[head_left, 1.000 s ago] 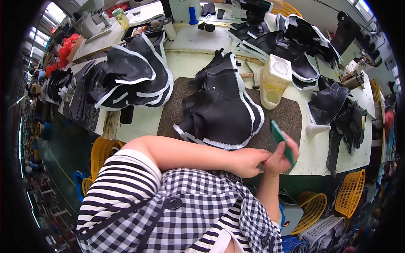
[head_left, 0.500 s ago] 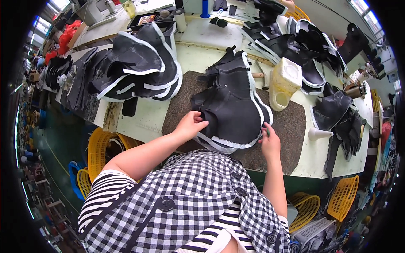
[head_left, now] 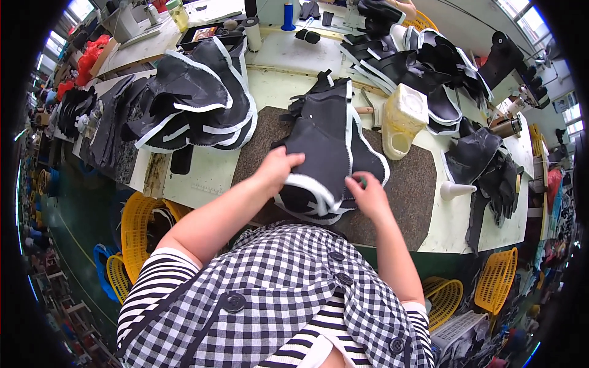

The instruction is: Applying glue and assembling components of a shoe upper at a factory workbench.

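A black boot upper with white edging lies in front of me, on top of similar pieces stacked on a dark speckled board. Its near end is lifted and curls over, showing the white-edged rim and dark inside. My left hand is closed on its left side, thumb on top and fingers hidden beneath. At the right edge, my right hand is closed, fingertips touching the upper. A small green thing shows between those fingers; its kind cannot be made out. Black straps lie at the upper's far end.
More white-edged uppers are piled at left and black pieces at far right. A yellowed plastic container stands beside a hammer. Right of the board are a white cone and dark gloves. Yellow baskets sit below the table.
The near end of the upper has been raised and folded over. My right hand has moved left and slightly up onto its edge; my left hand has moved up a little onto its left side.
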Action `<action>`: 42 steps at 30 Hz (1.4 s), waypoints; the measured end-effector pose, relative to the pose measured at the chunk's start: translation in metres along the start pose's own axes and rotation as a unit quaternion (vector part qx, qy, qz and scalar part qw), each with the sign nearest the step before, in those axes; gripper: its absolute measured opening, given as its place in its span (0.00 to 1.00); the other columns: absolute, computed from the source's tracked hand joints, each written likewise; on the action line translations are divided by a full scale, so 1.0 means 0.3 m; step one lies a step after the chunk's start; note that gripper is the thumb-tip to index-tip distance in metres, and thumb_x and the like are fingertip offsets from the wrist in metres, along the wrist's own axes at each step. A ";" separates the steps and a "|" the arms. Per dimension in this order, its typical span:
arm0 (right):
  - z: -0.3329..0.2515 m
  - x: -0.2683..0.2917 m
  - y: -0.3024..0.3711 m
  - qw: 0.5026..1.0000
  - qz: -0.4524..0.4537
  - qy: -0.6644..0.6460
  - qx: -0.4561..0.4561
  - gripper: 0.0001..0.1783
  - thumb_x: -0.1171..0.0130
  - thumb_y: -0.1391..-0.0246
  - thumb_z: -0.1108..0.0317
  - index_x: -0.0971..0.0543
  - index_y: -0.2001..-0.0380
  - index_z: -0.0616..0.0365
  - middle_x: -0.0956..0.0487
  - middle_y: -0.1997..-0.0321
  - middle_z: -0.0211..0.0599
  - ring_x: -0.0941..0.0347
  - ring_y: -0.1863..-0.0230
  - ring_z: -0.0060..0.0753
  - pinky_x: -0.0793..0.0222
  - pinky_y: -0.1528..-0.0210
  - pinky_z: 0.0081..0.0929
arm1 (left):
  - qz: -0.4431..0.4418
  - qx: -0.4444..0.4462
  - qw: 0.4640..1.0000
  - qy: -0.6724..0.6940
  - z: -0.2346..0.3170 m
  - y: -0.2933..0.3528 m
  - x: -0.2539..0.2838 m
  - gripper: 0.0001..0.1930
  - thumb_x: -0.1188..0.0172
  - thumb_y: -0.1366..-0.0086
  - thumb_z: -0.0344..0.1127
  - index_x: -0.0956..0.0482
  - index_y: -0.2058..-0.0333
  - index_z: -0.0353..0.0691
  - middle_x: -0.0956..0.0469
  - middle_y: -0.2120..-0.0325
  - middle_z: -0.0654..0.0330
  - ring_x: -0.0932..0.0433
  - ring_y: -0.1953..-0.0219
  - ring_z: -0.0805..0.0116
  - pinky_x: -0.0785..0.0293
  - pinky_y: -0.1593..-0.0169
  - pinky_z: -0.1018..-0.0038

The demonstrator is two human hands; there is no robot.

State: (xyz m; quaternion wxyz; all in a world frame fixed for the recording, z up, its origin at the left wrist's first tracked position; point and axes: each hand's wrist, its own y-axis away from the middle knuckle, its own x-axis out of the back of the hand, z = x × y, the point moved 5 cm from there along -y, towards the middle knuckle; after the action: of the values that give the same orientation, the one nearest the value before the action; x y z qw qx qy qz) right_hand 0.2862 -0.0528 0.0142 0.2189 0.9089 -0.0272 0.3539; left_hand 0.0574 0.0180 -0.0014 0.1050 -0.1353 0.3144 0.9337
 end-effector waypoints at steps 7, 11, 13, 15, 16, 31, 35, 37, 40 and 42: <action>-0.193 0.108 -0.045 0.927 -0.114 -0.358 -0.020 0.29 0.36 0.45 0.54 0.28 0.46 0.59 0.25 0.69 0.26 0.31 0.76 0.16 0.35 0.72 0.14 | -0.110 -0.062 0.992 0.024 0.379 0.072 -0.148 0.16 0.43 0.35 0.30 0.31 0.51 0.33 0.22 0.58 0.52 0.19 0.58 0.63 0.21 0.53 0.66; -0.168 0.086 -0.019 0.923 -0.130 -0.360 0.030 0.23 0.34 0.47 0.62 0.26 0.51 0.60 0.25 0.69 0.23 0.33 0.75 0.15 0.35 0.69 0.16 | -0.088 -0.086 0.992 -0.027 0.306 0.130 -0.099 0.18 0.43 0.35 0.31 0.32 0.47 0.33 0.22 0.55 0.52 0.20 0.56 0.63 0.24 0.48 0.66; -0.094 0.041 -0.010 0.943 -0.115 -0.309 -0.036 0.25 0.33 0.48 0.59 0.25 0.51 0.61 0.25 0.68 0.24 0.33 0.75 0.16 0.35 0.69 0.17 | -0.084 0.004 0.996 0.022 0.139 0.096 -0.034 0.17 0.46 0.33 0.33 0.31 0.47 0.34 0.22 0.55 0.52 0.19 0.58 0.61 0.21 0.52 0.66; -0.020 -0.008 -0.005 0.950 -0.097 -0.289 -0.072 0.26 0.36 0.46 0.54 0.24 0.51 0.61 0.24 0.69 0.25 0.33 0.75 0.16 0.34 0.69 0.18 | -0.065 0.074 0.990 0.097 0.026 0.106 -0.027 0.17 0.47 0.32 0.34 0.31 0.47 0.35 0.22 0.56 0.52 0.19 0.59 0.61 0.19 0.58 0.68; 0.008 -0.025 0.001 0.946 -0.096 -0.294 -0.099 0.26 0.37 0.45 0.52 0.24 0.51 0.61 0.24 0.69 0.26 0.33 0.75 0.17 0.34 0.69 0.19 | -0.078 0.083 0.984 0.136 -0.015 0.087 -0.022 0.16 0.47 0.32 0.34 0.30 0.47 0.38 0.23 0.54 0.53 0.20 0.56 0.58 0.21 0.54 0.61; 0.248 0.244 -0.167 0.996 0.053 0.037 -0.058 0.28 0.30 0.55 0.62 0.24 0.51 0.64 0.18 0.59 0.47 0.20 0.60 0.41 0.26 0.54 0.34 | -0.030 0.087 0.995 -0.038 -0.249 0.080 -0.195 0.30 0.39 0.37 0.43 0.35 0.43 0.30 0.27 0.48 0.53 0.29 0.46 0.61 0.35 0.40 0.67; 0.307 0.145 -0.161 0.996 0.073 0.028 -0.031 0.31 0.35 0.50 0.57 0.26 0.46 0.63 0.20 0.53 0.55 0.24 0.49 0.51 0.29 0.48 0.39 | 0.153 0.097 0.963 -0.198 -0.312 0.033 -0.096 0.41 0.33 0.44 0.49 0.40 0.40 0.28 0.28 0.48 0.48 0.30 0.43 0.55 0.32 0.42 0.65; 0.298 0.122 -0.155 0.999 0.036 0.005 -0.033 0.29 0.36 0.49 0.57 0.25 0.47 0.64 0.20 0.54 0.55 0.23 0.50 0.50 0.30 0.48 0.38 | 0.022 0.029 0.988 -0.152 -0.258 0.012 -0.154 0.42 0.32 0.45 0.49 0.40 0.40 0.27 0.28 0.48 0.47 0.29 0.44 0.56 0.32 0.42 0.66; 0.267 0.106 -0.164 1.000 0.010 0.017 0.005 0.28 0.36 0.48 0.57 0.25 0.49 0.64 0.20 0.55 0.55 0.23 0.51 0.50 0.30 0.48 0.37 | -0.007 -0.043 0.987 -0.155 -0.215 -0.028 -0.217 0.40 0.33 0.44 0.49 0.38 0.42 0.25 0.29 0.46 0.47 0.29 0.45 0.58 0.34 0.41 0.69; 0.224 0.130 -0.155 0.999 -0.032 -0.038 -0.007 0.25 0.34 0.50 0.61 0.24 0.51 0.65 0.18 0.58 0.48 0.21 0.56 0.41 0.29 0.51 0.33 | -0.032 -0.056 0.982 -0.177 -0.168 -0.041 -0.265 0.39 0.37 0.40 0.51 0.39 0.41 0.24 0.30 0.45 0.47 0.29 0.45 0.61 0.34 0.42 0.70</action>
State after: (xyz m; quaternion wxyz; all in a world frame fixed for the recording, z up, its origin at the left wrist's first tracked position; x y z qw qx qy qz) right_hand 0.3675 -0.0346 -0.0219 0.2350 0.9207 -0.0088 0.3114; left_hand 0.1452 -0.0123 -0.0216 0.1813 0.0166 0.2332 0.9552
